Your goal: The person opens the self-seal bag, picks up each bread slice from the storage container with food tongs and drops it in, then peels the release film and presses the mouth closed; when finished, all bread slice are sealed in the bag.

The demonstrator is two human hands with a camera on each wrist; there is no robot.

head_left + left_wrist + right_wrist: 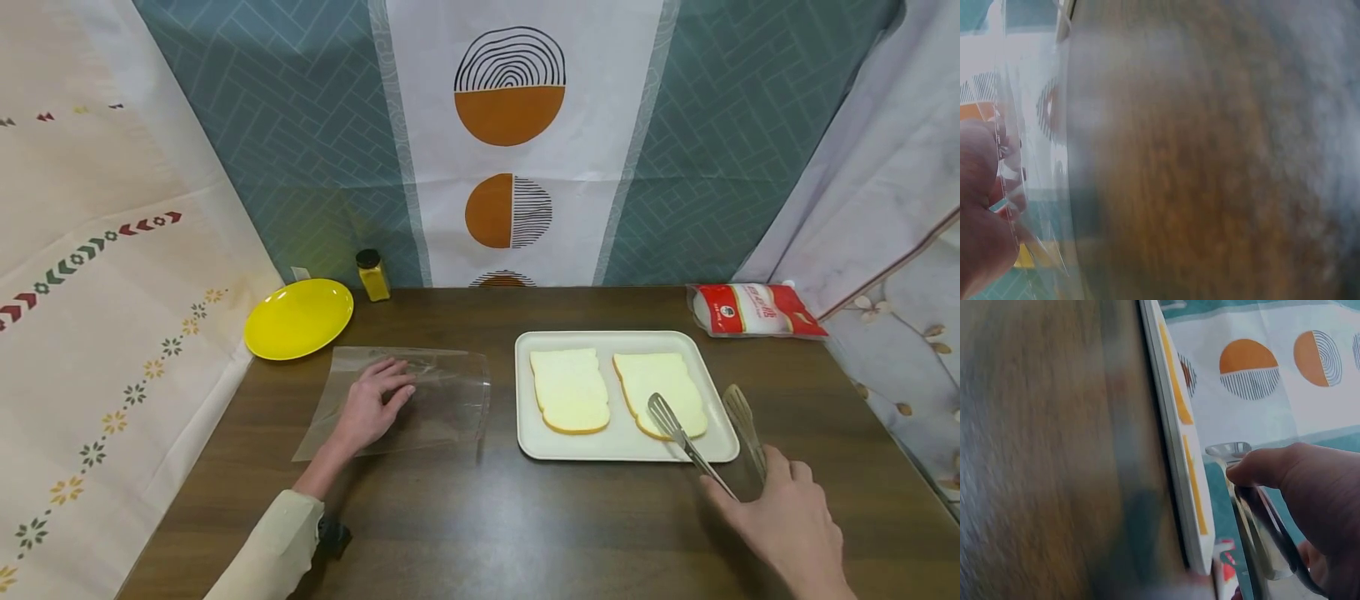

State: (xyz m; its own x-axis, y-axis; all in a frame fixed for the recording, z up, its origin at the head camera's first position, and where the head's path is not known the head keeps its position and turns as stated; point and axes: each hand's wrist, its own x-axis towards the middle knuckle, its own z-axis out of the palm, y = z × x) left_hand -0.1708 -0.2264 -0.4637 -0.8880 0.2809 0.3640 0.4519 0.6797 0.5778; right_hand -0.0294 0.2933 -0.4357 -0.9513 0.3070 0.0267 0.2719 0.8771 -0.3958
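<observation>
A clear plastic bag (442,408) lies flat on the table. My left hand (377,402) is over its left part with loosely extended fingers. In the left wrist view, the thumb and fingertips appear right at the film's edge. Metal tongs (693,454) are in my right hand (795,521), held between thumb and fingers with their arms spread apart. One slotted end hovers over or touches the right bread slice (660,379); I cannot tell which. The other end is off the tray's right side. A second bread slice (570,390) lies on the left half of the white tray (600,340).
A yellow plate (300,319) sits at the back left beside a yellow jar (372,277) with a black lid. At the back right lies a red and white packet (759,310). Fabric covers the wall behind the wooden table (480,533).
</observation>
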